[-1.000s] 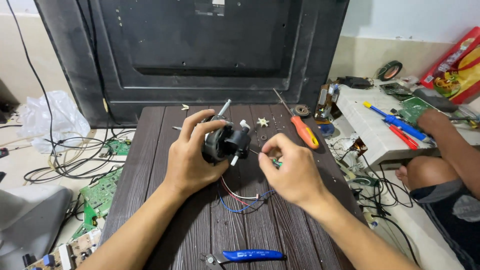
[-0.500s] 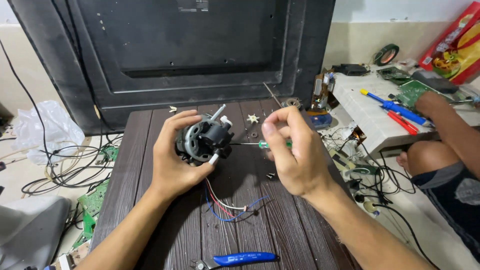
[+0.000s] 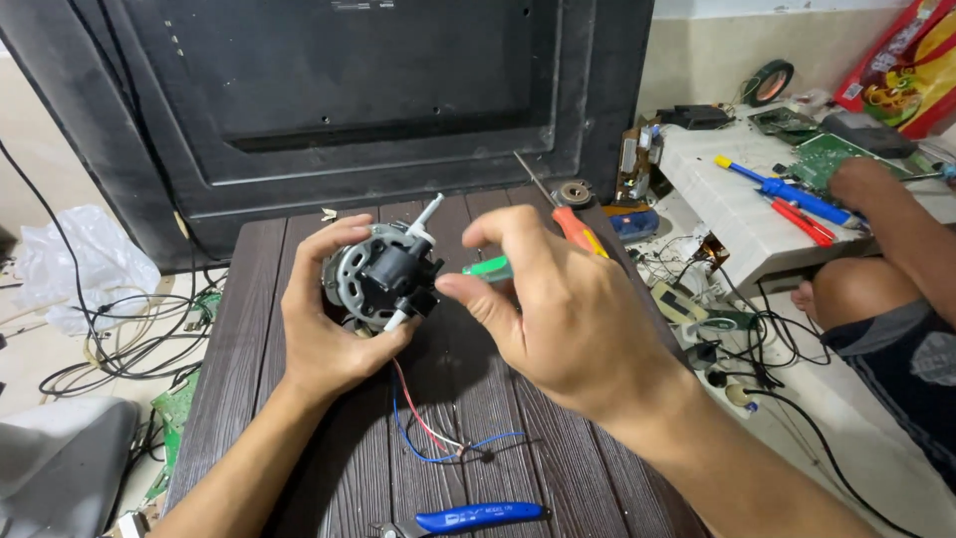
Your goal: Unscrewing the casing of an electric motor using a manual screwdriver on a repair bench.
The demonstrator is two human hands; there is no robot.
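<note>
At centre-left of the frame, the left hand (image 3: 334,334) cups a small electric motor (image 3: 383,274), fingers curled around its back. Just right, the right hand (image 3: 563,309) pinches a green-handled screwdriver (image 3: 488,267) between thumb and forefinger, beside the motor.

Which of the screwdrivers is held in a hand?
The green-handled screwdriver, pinched in the right hand beside the motor. The orange-handled one lies on the dark table; the blue one lies farther right.
</note>
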